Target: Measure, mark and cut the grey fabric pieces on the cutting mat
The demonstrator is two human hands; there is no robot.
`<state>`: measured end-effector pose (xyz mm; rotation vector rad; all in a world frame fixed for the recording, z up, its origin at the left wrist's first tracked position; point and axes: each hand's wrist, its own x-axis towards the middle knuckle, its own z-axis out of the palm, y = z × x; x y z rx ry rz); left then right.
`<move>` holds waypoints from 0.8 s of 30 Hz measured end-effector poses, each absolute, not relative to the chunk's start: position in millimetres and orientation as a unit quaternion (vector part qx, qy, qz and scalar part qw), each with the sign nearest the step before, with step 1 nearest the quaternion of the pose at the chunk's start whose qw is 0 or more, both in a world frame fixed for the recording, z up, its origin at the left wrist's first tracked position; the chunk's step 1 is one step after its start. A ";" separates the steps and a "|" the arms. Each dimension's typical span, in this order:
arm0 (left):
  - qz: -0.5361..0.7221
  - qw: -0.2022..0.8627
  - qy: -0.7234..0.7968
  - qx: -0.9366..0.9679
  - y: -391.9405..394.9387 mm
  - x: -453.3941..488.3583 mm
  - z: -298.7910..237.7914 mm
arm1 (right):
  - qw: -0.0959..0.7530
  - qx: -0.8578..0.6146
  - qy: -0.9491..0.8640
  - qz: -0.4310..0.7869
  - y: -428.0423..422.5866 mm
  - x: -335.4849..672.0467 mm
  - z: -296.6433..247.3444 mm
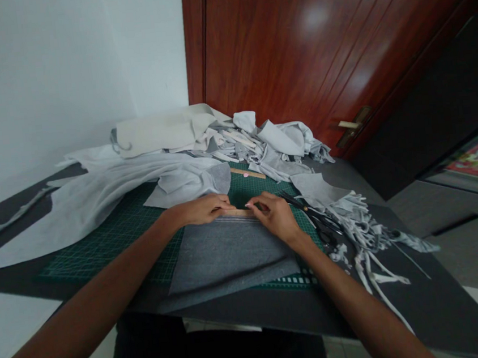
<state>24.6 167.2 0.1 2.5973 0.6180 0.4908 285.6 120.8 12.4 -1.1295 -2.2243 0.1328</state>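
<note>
A pale wooden ruler [237, 213] lies along the 12 o'clock edge of a grey felt sheet [226, 260], on a green gridded cutting mat [261, 191]. The left hand [199, 210] and right hand [273, 216] pinch it between their fingertips. If either hold eases, the ruler could slide, and black-handled scissors [321, 224] at 3 o'clock could snag the felt

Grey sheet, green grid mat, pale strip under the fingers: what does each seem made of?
The grey sheet looks like matte felt: fuzzy, softly folded. The green gridded cutting mat seems plastic or rubber: smooth, printed grid. The pale strip looks wooden, from its tan colour.
</note>
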 end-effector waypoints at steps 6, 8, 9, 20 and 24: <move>0.189 0.209 0.230 0.932 167.2 22.1 -3.7 | 0.381 -0.440 -0.804 0.120 149.6 259.6 -9.7; 0.187 0.206 0.232 0.932 167.6 21.5 -4.6 | 0.381 -0.449 -0.798 0.129 152.4 256.5 -16.9; 0.186 0.205 0.231 0.933 167.9 21.2 -4.7 | 0.381 -0.452 -0.796 0.132 152.8 256.3 -19.3; 0.126 0.271 0.257 0.919 163.6 -14.7 17.2 | 0.389 -0.458 -0.787 0.142 150.4 258.5 -24.1; 0.106 0.288 0.264 0.914 161.9 -31.9 29.2 | 0.395 -0.453 -0.786 0.145 151.1 258.5 -24.2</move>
